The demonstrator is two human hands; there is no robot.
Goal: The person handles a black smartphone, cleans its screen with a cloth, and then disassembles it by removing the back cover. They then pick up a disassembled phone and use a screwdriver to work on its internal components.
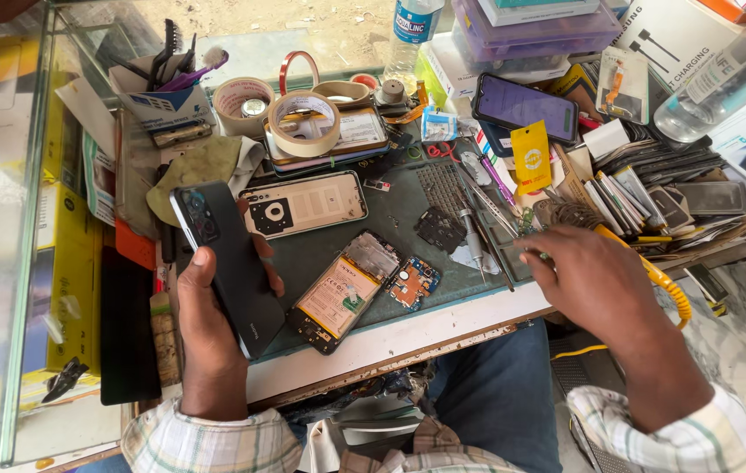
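Note:
My left hand (207, 324) grips a black smartphone (228, 263), held back side up and tilted over the left part of the grey work mat (390, 206). My right hand (587, 280) reaches down at the mat's right edge, fingers curled among small tools and tweezers (482, 206); what it pinches is hidden. Between the hands lies an opened phone (342, 293) with its battery exposed, a small circuit board (412, 282) beside it. A removed back cover (303, 203) rests above them on the mat.
Tape rolls (303, 123) stand at the back of the bench, next to a box of brushes (167, 83). A dark phone (524, 107), stacked plastic cases (535, 31), a bottle (728, 74) and piled phone parts (653, 197) crowd the right. A glass cabinet (5, 228) borders the left.

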